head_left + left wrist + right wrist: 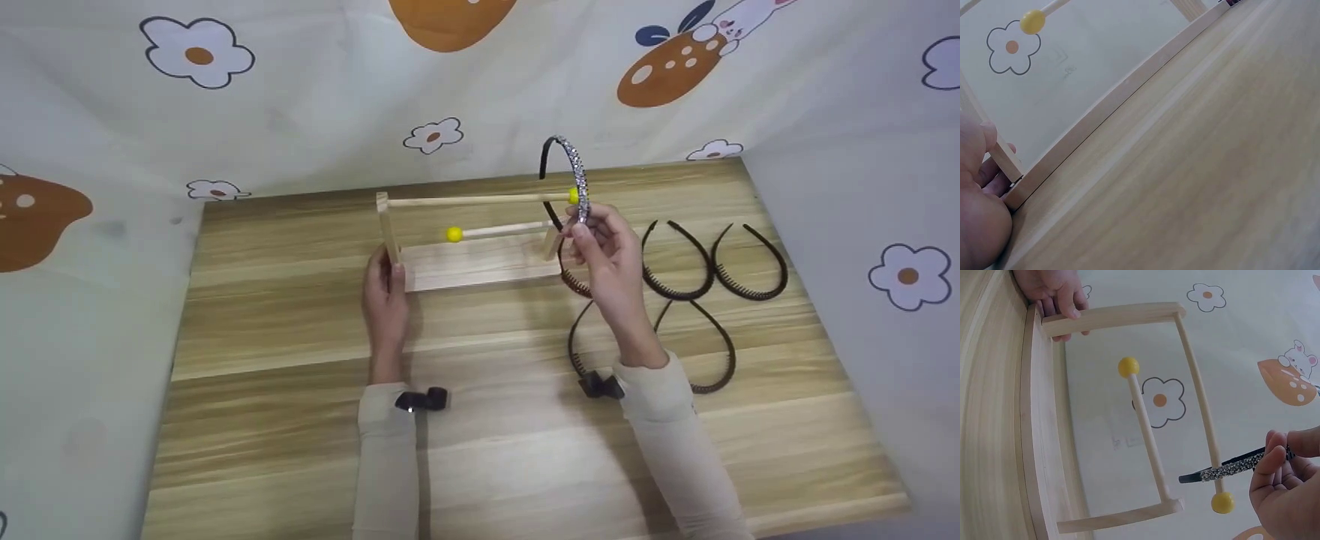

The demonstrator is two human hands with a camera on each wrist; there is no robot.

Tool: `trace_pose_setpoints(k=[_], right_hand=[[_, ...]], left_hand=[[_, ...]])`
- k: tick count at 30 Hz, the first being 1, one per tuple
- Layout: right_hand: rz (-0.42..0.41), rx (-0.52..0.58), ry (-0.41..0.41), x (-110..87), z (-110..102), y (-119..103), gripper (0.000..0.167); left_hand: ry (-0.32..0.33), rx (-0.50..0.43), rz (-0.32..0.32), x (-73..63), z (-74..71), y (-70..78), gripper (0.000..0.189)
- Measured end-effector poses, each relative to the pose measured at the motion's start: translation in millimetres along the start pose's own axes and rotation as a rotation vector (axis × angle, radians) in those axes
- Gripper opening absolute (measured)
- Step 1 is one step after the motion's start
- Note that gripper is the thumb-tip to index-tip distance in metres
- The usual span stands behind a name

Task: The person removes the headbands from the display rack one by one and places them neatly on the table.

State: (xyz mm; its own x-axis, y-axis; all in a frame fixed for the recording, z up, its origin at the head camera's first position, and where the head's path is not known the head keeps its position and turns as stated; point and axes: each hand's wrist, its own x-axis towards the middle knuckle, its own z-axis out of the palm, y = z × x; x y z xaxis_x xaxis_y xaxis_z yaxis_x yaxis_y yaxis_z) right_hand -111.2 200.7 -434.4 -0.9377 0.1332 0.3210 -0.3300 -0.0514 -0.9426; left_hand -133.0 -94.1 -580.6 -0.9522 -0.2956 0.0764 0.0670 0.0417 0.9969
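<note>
A wooden stand [480, 266] has two posts, each bearing a rod tipped with a yellow ball. My left hand [386, 292] grips the left post [388, 229] near the base, its fingers curled around the wood. Between thumb and fingers, my right hand [619, 277] pinches a black headband [579, 172] covered in silvery sparkle. The headband stands upright at the yellow-ball end of the upper rod [480, 200]. In the right wrist view, the sparkly band [1230, 469] crosses this rod just short of its yellow ball [1222, 502]; whether it rests on the rod I cannot tell.
Several dark toothed headbands lie on the wooden table [285, 450] at the right, among them one headband [679, 296] and another [750, 292] side by side. Some sit partly behind my right hand and forearm. A patterned curtain [315, 97] hangs behind the table.
</note>
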Motion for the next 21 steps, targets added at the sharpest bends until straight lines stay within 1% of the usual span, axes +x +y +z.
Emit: trace_pose_setpoints(k=[5, 11, 21], right_hand=[[-0.002, -0.003, 0.005, 0.1, -7.2, 0.6, 0.018], [-0.027, -0.016, 0.012, 1.8, -14.7, 2.0, 0.019], [-0.018, -0.017, 0.033, 2.8, -25.7, 1.6, 0.02]], left_hand=[[-0.001, -0.001, 0.004, 0.8, -0.1, -0.3, 0.046], [0.002, 0.002, 0.017, 0.7, -0.2, -2.3, 0.047], [-0.004, -0.001, -0.015, -1.2, -0.5, 0.9, 0.048]])
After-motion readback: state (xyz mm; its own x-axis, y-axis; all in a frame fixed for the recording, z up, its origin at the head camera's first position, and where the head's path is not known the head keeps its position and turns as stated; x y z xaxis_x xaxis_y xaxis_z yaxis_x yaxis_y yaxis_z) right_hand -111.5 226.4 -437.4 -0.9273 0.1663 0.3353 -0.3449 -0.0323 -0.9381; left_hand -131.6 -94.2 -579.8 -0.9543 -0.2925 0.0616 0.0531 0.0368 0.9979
